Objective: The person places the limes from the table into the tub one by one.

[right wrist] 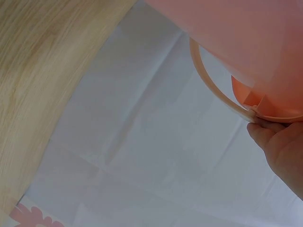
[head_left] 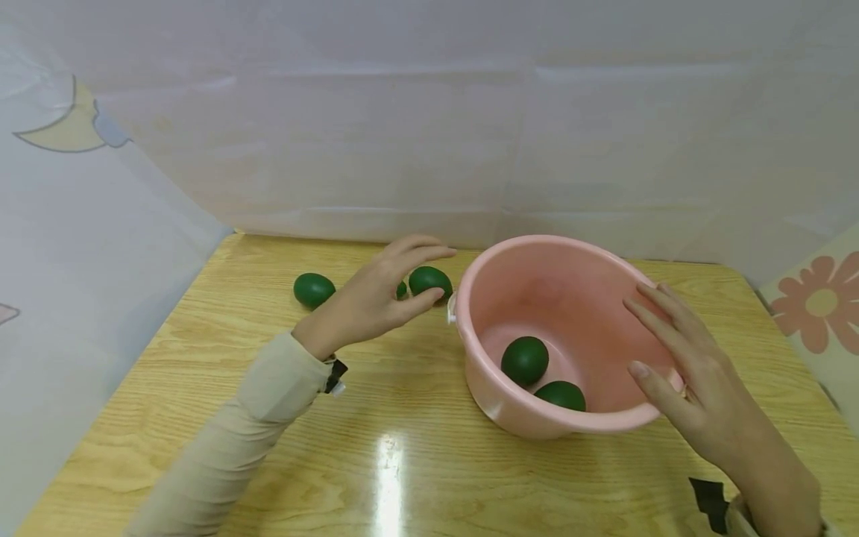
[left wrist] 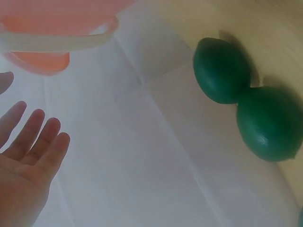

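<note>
Two fruits (head_left: 525, 360) inside bucket (head_left: 493, 395); three on desk (head_left: 436, 477).
Right hand (head_left: 698, 377): spread at 4 o'clock of rim (head_left: 607, 426), contact unclear. Inside pair: 7 o'clock, apparently done. Left hand (head_left: 369, 298): spread, unladen, 9 o'clock. Remaining three (head_left: 313, 289): 9–10 o'clock, one mostly hidden.

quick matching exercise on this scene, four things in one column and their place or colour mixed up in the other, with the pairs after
Column one
1. left hand
2. right hand
3. bucket
4. printed flower

Column two
A. pink, with two green fruits inside
B. at the far right edge of the head view
C. left of the bucket in the head view, holding nothing
D. at the bucket's right side in the head view

Pairs: 1-C, 2-D, 3-A, 4-B
</note>
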The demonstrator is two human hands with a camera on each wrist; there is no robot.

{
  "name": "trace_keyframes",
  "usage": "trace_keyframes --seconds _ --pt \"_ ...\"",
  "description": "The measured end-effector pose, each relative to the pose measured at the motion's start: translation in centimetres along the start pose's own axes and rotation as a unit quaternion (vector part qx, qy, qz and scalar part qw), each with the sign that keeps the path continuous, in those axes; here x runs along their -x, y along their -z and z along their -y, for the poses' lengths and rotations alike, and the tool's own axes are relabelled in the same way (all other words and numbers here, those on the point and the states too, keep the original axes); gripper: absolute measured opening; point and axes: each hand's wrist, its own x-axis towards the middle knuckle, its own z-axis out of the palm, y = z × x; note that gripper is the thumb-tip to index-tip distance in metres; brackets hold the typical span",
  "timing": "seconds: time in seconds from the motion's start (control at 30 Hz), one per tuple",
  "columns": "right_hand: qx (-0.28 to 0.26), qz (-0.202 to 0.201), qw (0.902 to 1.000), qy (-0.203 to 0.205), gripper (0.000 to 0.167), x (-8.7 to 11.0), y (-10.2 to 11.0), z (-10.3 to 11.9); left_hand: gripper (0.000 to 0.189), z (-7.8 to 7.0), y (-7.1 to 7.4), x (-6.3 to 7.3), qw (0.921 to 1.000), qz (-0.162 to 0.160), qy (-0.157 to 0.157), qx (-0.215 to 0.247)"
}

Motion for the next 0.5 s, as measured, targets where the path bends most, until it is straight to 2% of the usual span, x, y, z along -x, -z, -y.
trace_keyframes --seconds 0.5 --pt "-0.006 0.004 1.0000 0.003 0.067 -0.1 0.1 0.1 0.050 1.8 0.9 2.1 0.9994 -0.006 0.017 -0.028"
